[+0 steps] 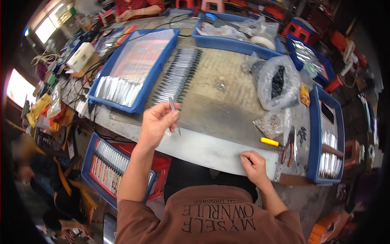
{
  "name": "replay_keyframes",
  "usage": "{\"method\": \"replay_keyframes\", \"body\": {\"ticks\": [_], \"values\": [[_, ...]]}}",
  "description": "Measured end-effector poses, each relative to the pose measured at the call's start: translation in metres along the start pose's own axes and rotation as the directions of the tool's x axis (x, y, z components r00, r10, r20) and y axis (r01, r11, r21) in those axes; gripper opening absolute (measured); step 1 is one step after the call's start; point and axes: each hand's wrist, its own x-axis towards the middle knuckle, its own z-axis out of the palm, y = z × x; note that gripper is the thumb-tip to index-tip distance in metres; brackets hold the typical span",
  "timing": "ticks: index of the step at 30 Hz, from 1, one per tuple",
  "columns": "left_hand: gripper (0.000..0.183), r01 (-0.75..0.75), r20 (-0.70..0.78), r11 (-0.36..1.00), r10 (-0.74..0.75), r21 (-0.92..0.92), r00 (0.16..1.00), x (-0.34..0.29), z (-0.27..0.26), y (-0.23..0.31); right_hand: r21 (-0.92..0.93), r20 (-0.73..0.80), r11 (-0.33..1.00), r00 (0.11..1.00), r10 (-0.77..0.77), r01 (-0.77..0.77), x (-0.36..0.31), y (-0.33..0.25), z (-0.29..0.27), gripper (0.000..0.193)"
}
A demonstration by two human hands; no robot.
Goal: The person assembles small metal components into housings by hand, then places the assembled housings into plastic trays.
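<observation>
My left hand [158,122] is raised over the near left part of the white board [203,147]. Thumb and fingers pinch a slim grey metal piece [178,127] with a pointed lower end; its exact kind is unclear. My right hand [254,166] is at the board's near edge, its fingers curled closed, and whatever they may hold is hidden. Beyond my left hand, a long row of slim silver pieces with dark ends [178,75] lies side by side on the table. A yellow-handled tool [269,141] and red-handled pliers [288,152] lie right of my right hand.
Blue trays [140,99] with silver pieces flank the work area. Another blue tray [195,38] at the back holds plastic bags and a tape roll. An open plastic bag [266,87] with dark contents stands at right. A lower tray [87,168] is left of my lap. Someone in red sits opposite.
</observation>
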Motion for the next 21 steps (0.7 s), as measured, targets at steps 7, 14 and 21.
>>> {"method": "replay_keyframes", "body": {"ticks": [7,14,21], "values": [[0.014,0.145,0.207,0.975,-0.109,-0.169,0.972,-0.034,0.077,-0.039,0.186,0.1,0.98,0.993,0.058,-0.075,0.0,-0.013,0.008,0.011],[0.015,0.163,0.325,0.977,-0.11,-0.139,0.939,-0.057,0.116,-0.067,0.536,0.297,0.779,0.937,0.187,-0.325,-0.012,-0.012,0.017,0.017],[0.02,0.293,0.512,0.915,-0.117,-0.279,0.851,-0.059,0.126,-0.067,0.597,0.411,0.704,0.9,0.144,-0.385,-0.024,-0.009,-0.011,0.021]]}}
